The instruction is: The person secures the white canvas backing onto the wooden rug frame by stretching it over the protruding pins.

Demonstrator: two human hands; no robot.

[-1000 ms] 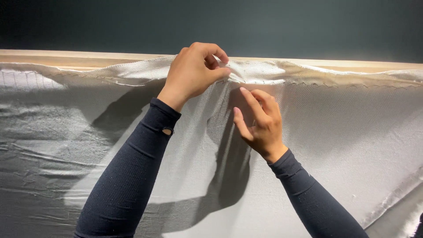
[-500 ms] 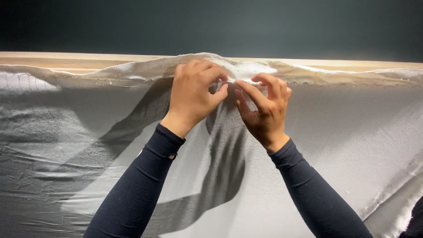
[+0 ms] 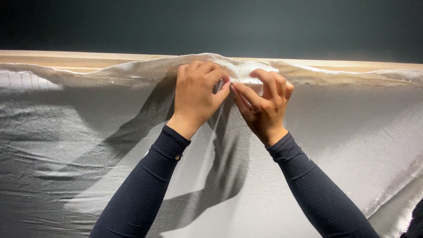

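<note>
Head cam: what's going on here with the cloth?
A person in dark sleeves has both hands at the top edge of a white woven cloth draped over a wooden bar. The left hand and right hand meet side by side, pinching a bunched fold of the frayed edge at the bar. The cloth below hangs loose and wrinkled, against a dark wall.

Dark grey-green wall (image 3: 264, 22) fills the top; 1 pale wooden rail (image 3: 66, 57) runs horizontally beneath it.
</note>
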